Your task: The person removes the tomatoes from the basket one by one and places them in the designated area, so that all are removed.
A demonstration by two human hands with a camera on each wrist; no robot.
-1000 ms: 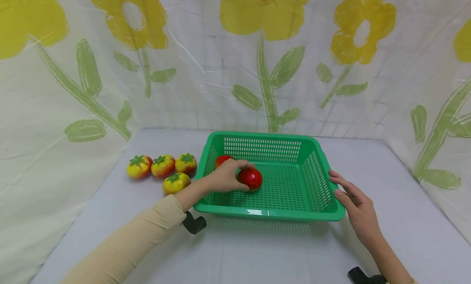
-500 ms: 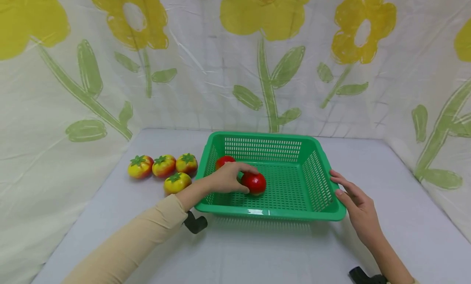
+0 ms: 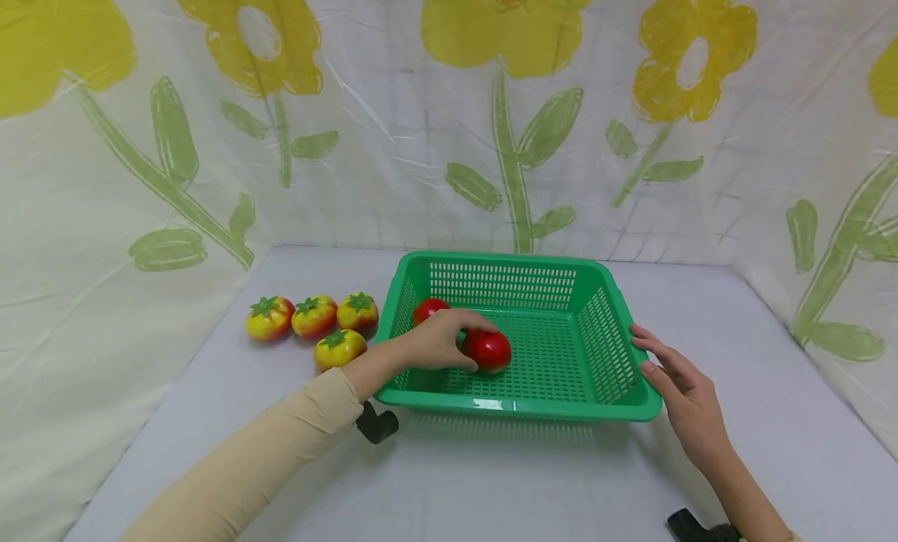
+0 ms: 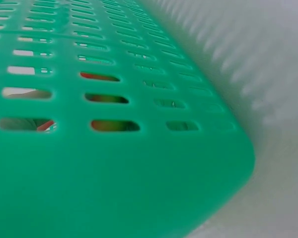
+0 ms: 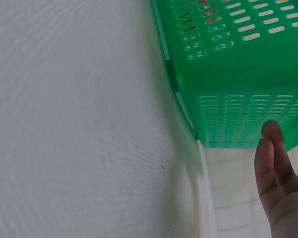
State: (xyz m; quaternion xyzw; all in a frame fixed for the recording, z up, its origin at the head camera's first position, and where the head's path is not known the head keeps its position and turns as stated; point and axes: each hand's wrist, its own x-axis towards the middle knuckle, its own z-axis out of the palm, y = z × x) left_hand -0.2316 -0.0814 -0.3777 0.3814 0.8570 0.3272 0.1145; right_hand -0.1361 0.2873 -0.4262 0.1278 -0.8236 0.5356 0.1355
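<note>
My left hand [image 3: 445, 341] reaches over the left side of the green basket [image 3: 554, 408]. Its thumb and fingers curve round a glossy red tomato [image 3: 493, 352] low in the basket. A second red tomato [image 3: 429, 309] lies behind that hand, partly covered. My right hand [image 3: 691, 405] is at the basket's right rim, fingers extended and thumb at the edge. In the right wrist view, two nearly straight fingers [image 5: 268, 168] lie along the outside of the basket. The left wrist view shows the basket's slotted wall [image 4: 109, 183], with red and yellow behind the slots.
Several red-and-yellow tomatoes with green tops, one nearest the basket [image 3: 340, 348], sit on the white table [image 3: 491, 487] left of the basket. A flower-printed sheet [image 3: 393, 136] hangs behind the table. Dark wrist gear [image 3: 377, 423] shows beneath the left forearm.
The tomato at my left hand has shifted slightly right and nearer within the basket, with fingers and thumb following it. My right hand and the basket have stayed in place.
</note>
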